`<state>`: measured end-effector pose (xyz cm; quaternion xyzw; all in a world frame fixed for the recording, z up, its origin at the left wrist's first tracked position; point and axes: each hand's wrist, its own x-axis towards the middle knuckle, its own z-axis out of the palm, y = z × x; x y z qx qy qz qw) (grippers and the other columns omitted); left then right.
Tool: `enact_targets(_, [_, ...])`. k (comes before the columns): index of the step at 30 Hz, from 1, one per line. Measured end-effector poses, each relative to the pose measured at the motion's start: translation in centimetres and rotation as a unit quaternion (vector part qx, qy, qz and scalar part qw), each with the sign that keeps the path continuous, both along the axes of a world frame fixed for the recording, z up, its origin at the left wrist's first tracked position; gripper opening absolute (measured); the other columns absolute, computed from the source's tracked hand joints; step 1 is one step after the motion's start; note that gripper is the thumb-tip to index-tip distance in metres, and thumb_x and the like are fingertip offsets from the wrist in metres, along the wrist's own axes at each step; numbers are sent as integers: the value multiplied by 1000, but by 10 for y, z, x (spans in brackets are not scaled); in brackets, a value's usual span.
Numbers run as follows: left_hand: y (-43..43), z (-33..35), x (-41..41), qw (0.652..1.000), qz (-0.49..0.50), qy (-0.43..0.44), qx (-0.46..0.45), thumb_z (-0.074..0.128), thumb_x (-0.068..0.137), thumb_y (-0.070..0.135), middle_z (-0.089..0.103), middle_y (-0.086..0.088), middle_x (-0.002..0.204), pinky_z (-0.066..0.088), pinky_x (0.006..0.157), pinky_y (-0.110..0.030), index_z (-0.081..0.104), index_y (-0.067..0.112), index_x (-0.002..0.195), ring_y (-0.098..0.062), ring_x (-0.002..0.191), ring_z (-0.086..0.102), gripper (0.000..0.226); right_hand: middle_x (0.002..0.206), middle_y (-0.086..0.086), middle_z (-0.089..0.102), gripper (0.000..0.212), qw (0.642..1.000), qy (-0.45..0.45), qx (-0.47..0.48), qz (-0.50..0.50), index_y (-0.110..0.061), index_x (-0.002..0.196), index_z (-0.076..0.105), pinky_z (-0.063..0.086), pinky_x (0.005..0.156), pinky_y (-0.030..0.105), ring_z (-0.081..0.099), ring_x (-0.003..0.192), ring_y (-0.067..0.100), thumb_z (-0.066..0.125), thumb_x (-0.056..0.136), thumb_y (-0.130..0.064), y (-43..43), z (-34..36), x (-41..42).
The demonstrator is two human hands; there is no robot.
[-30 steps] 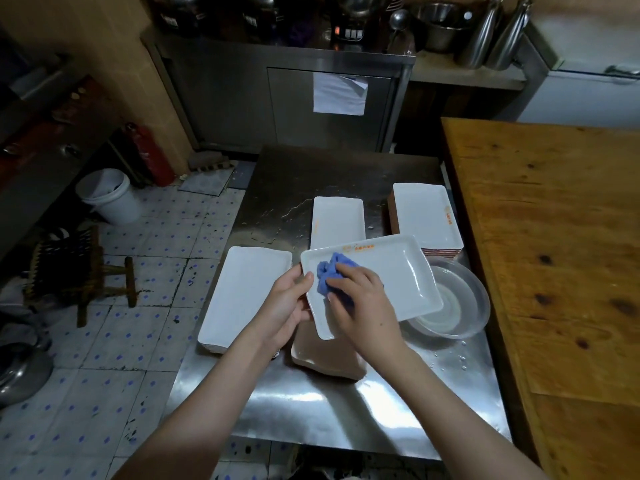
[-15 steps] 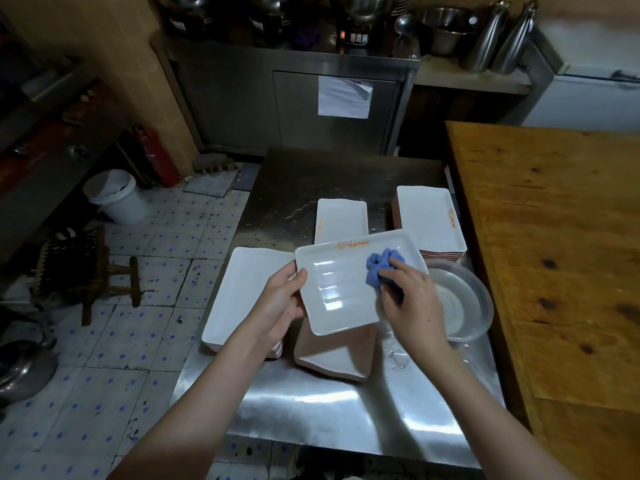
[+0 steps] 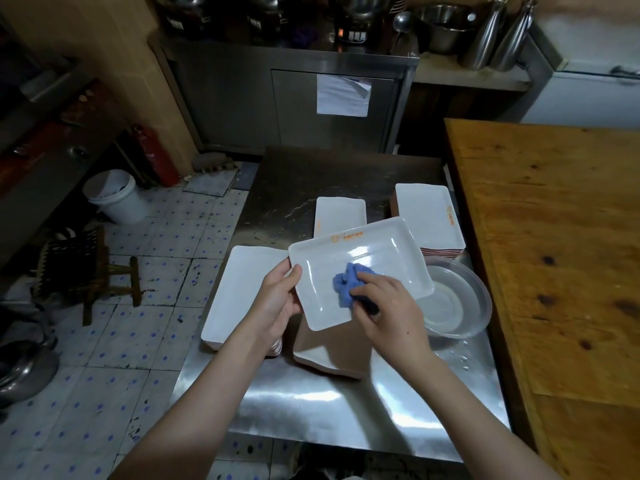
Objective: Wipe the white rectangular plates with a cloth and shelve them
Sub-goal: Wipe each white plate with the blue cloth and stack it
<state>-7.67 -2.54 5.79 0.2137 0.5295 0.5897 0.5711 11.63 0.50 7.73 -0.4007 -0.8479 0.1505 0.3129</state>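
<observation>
A white rectangular plate [image 3: 374, 261] with an orange logo on its far rim is held above the steel table [image 3: 329, 407]. My left hand [image 3: 277, 299] grips its left edge, thumb on the rim. My right hand [image 3: 388, 306] holds a bunched blue cloth [image 3: 346, 284] and presses it onto the plate's inner surface near the front. More white plates lie on the table: a stack at the left [image 3: 235, 292], one at the back middle [image 3: 339, 213], a stack at the back right [image 3: 426, 216]. An upside-down plate with a brown underside [image 3: 332, 351] lies under the held one.
A clear shallow bowl [image 3: 457, 303] with water sits right of the held plate. A wooden table [image 3: 561, 258] borders the right side. A steel cabinet [image 3: 287, 98] stands behind. On the tiled floor at the left are a white bucket [image 3: 116, 199] and a small wooden stool [image 3: 90, 268].
My right hand with the cloth swept from the plate's left end to its right end, then back to the middle front. The left hand has kept its grip on the plate.
</observation>
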Motion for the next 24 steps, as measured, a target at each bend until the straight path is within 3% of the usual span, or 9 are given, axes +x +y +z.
enact_targets(2, [-2,-1,-4,1000,-4,8,5,44,102,18,73,1,109,59,70,-34,63,22,117,-14,95,70,25,103,0,68,18,999,3,20,-33,-13,84,69,47,77,31,60,89,24,74,71,-2,12,-3,14])
enact_targets(6, [-5,-1,-6,1000,-12,21,4,46,101,19,73,2,108,57,64,-30,65,26,115,-13,92,70,24,99,2,68,19,994,-12,17,-107,-14,85,69,49,66,34,60,85,27,75,71,-4,28,-10,38])
enact_targets(10, [-7,-6,1,999,1,42,-20,46,102,19,73,2,108,58,75,-37,64,28,114,-17,95,70,24,87,6,66,27,992,-33,7,-121,-12,92,67,46,60,34,58,77,32,69,70,5,29,-20,42])
enact_targets(12, [-10,-9,1,998,5,46,-32,46,102,18,74,2,108,57,79,-41,61,26,119,-17,96,70,25,86,8,67,28,993,-17,-4,-120,-9,91,68,46,65,33,59,77,30,68,69,9,31,-22,43])
enact_targets(15, [-17,-13,0,998,19,41,-40,44,102,15,74,5,103,57,71,-37,53,22,129,-16,95,70,30,91,3,69,27,984,58,-77,-147,-10,94,70,45,78,22,59,83,14,68,73,5,33,-24,46])
enact_targets(17, [-22,-17,1,998,37,20,-44,45,102,12,74,9,102,56,75,-41,46,29,134,-19,99,68,36,89,-5,67,26,969,118,-128,-175,-14,95,70,39,75,4,57,79,-2,68,75,2,34,-25,48])
enact_targets(19, [-27,-20,3,998,51,-5,-43,46,101,9,72,12,103,56,78,-45,40,36,135,-21,102,66,44,88,-8,64,27,960,141,-153,-188,-16,96,70,38,71,-1,56,78,-9,69,75,1,35,-27,50])
enact_targets(24, [-38,-24,15,992,108,-29,-57,46,99,2,58,-3,126,57,69,-39,37,33,130,-25,101,65,44,88,-2,66,26,950,164,-186,-189,-12,95,71,39,71,2,59,77,4,67,75,4,32,-35,52])
